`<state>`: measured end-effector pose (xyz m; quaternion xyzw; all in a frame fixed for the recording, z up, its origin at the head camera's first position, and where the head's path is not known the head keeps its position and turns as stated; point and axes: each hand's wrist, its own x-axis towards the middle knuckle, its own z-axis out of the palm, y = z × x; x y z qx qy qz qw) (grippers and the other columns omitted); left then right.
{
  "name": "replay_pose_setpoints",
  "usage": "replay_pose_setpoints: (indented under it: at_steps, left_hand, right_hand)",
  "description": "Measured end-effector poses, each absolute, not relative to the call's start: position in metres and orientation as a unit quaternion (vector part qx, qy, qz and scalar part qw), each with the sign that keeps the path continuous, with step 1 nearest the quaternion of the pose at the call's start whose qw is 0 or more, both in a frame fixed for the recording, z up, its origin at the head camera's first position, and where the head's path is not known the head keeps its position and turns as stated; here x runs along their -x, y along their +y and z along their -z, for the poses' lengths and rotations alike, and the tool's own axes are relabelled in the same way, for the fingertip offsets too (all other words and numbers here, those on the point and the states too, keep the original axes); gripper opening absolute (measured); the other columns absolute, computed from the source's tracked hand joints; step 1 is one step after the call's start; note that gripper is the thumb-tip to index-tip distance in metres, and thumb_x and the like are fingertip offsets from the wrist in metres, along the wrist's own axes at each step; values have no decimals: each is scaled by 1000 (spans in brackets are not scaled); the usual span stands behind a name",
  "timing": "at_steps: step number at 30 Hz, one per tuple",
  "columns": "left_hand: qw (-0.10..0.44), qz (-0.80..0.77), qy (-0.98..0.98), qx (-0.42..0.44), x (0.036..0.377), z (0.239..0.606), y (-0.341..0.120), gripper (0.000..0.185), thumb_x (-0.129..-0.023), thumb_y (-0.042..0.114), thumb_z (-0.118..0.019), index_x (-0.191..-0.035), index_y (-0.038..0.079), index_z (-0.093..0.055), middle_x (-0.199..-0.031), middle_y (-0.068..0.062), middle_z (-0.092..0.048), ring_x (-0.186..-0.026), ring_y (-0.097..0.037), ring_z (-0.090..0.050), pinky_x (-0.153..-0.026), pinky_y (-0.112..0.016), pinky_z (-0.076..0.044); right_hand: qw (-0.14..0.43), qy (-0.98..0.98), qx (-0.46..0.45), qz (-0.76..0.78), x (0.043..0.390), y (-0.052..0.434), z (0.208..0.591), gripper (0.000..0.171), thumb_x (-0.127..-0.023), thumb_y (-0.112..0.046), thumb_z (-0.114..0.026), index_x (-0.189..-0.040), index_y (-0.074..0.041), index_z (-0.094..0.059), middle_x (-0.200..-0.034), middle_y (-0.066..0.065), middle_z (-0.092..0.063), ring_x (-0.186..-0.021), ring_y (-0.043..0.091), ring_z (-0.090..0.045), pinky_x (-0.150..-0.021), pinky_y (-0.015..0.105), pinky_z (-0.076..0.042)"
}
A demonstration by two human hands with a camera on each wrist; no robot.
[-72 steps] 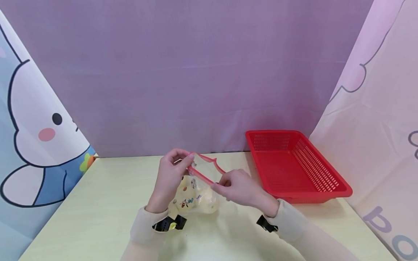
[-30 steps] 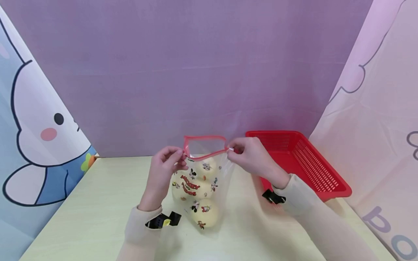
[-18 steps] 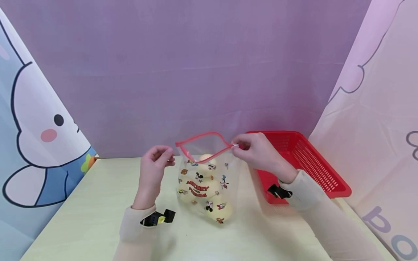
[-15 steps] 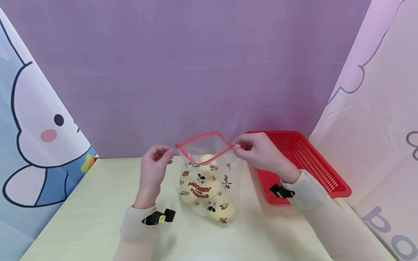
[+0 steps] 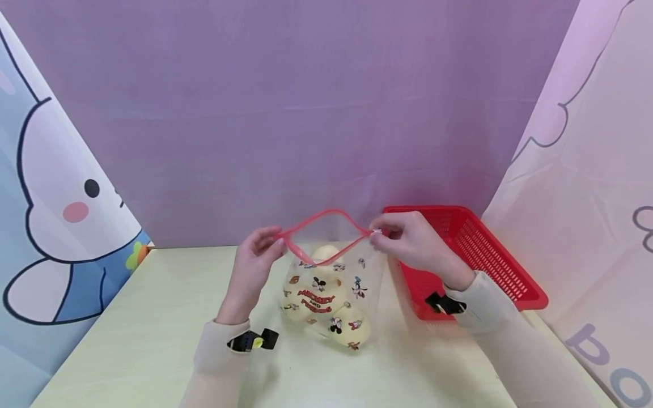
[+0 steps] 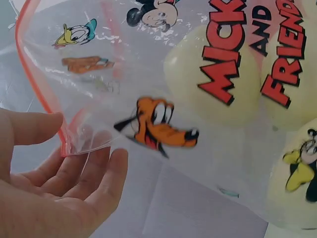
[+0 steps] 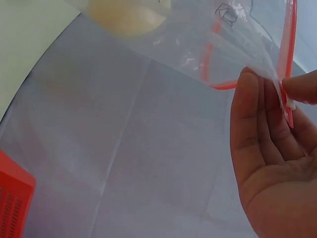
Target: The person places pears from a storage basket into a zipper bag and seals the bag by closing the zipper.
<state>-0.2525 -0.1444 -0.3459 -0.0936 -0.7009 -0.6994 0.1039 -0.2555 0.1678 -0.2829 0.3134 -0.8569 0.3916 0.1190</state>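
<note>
A clear zipper bag (image 5: 320, 283) with a red-edged mouth and cartoon prints hangs upright between my hands over the table. Inside it are several pale yellow, rounded things (image 5: 352, 328) whose kind I cannot tell. My left hand (image 5: 253, 266) pinches the mouth's left corner; in the left wrist view the thumb and index finger meet at the red edge (image 6: 37, 91). The right hand (image 5: 413, 243) pinches the opposite corner, where a small white slider (image 7: 291, 105) shows by the thumb. Between the two corners the bag's mouth gapes wide.
A red plastic basket (image 5: 500, 258) with perforated sides stands at the back right of the pale table (image 5: 153, 340), just behind my right hand. A purple cloth backdrop (image 5: 306, 113) rises behind the table, with printed cloths on both sides.
My left hand stood apart from the bag half a second ago; it has moved right and taken the left corner. The bag has shifted slightly right, still pinched by my right hand.
</note>
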Motion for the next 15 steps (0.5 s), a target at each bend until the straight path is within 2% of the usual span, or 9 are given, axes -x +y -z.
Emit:
replay_pose_setpoints:
  at_steps: [6, 11, 15]
  left_hand:
    - [141, 691, -703, 94, 250, 347, -146, 24, -98, 3, -67, -120, -4, -63, -104, -10, -68, -92, -20, -66, -87, -31, -58]
    - [172, 686, -700, 102, 245, 341, -148, 20, -97, 3, -68, -115, -5, -63, -97, -14, -68, -84, -18, -67, -82, -31, -59]
    - [186, 690, -691, 106, 243, 337, -149, 19, -96, 2, -69, -113, -6, -62, -92, -11, -67, -80, -17, -68, -80, -31, -60]
  right_hand:
    - [136, -855, -281, -414, 258, 172, 288, 10, -92, -8, -70, -99, -11, -76, -83, 0, -68, -69, 20, -62, -62, 30, -56]
    - [151, -855, -248, -430, 259, 178, 291, 10, -93, -6, -68, -98, -11, -76, -86, 3, -69, -71, 22, -62, -63, 30, -55]
    - [161, -858, -230, -430, 260, 184, 292, 10, -94, -7, -68, -100, -10, -76, -90, 4, -71, -71, 23, -61, -62, 29, -53]
